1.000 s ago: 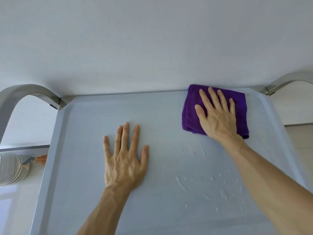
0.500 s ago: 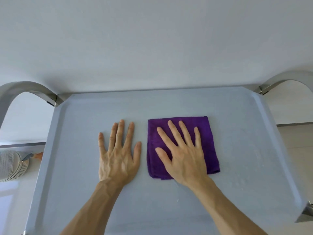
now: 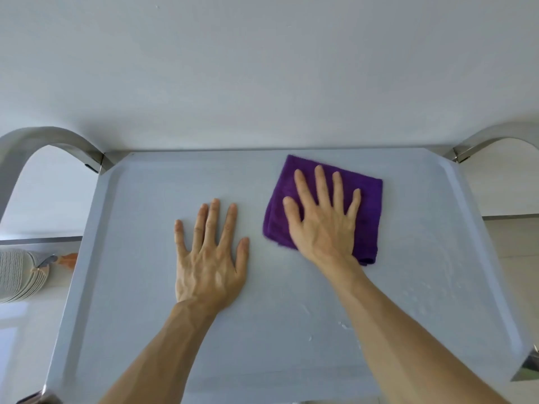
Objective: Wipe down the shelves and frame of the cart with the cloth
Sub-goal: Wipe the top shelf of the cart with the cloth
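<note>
A folded purple cloth (image 3: 369, 199) lies on the cart's pale grey top shelf (image 3: 140, 217), right of centre toward the far edge. My right hand (image 3: 323, 223) presses flat on the cloth with fingers spread, covering most of it. My left hand (image 3: 210, 255) rests flat and bare on the shelf just left of the cloth, fingers apart, not touching it. Curved metal frame handles rise at the far left (image 3: 52, 141) and far right (image 3: 495, 138) corners. Wet streaks (image 3: 344, 325) show on the shelf near my right forearm.
A white wall (image 3: 262, 68) stands directly behind the cart. A stack of ribbed white plates (image 3: 17, 275) with an orange object (image 3: 68, 259) sits low at the left. The shelf has a raised rim (image 3: 478, 228) all around.
My right hand slid the cloth from the far right to the middle beside my left hand, then back toward the far right. My left hand stayed flat in place.
</note>
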Demonstrator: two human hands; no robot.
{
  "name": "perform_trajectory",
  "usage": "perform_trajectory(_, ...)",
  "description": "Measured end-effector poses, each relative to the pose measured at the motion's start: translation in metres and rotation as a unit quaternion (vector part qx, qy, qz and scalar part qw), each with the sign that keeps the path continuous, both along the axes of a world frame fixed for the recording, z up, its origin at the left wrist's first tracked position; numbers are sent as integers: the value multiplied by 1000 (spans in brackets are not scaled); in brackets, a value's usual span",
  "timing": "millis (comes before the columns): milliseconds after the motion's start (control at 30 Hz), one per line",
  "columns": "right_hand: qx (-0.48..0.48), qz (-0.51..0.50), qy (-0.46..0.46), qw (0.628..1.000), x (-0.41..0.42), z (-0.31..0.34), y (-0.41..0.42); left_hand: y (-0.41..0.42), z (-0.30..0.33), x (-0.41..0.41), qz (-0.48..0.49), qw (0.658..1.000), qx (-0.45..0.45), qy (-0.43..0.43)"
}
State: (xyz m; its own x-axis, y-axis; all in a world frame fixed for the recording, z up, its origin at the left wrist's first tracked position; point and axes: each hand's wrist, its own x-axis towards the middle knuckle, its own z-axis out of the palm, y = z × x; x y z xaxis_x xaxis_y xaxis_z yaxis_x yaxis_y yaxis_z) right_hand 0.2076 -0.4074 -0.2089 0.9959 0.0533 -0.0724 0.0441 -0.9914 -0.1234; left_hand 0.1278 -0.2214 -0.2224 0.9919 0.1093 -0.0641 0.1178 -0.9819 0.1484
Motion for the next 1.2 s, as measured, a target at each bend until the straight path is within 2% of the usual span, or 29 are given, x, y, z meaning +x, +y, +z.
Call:
perform_trajectory(167, 15, 95, -13, 995, -85, -4, 9, 0, -1, -2, 4, 1000, -2, -1)
perform_trajectory(300, 2, 135, -3, 991, -130, -8, -39, -1, -2, -1, -1, 1000, -7, -6)
perform_trajectory(433, -28, 101, 12, 994, -109, -1, -75, -1, -3, -1, -1, 1000, -1, -14)
perform_trajectory(633, -18, -48, 16, 999, -43, -6, -35, 2, -9, -1, -5, 1000, 0, -31)
perform_trajectory(833, 10, 39, -21, 999, -137, -6, 12, 3, -12, -2, -4, 999, -14, -47)
perform_trajectory(1000, 4, 135, -6, 991, -200, -6, -22, 3, -13, -3, -4, 999, -13, -48)
perform_trajectory(1200, -30, 101, 11, 994, -181, -1, -82, 2, -12, -2, 0, 999, -14, -41)
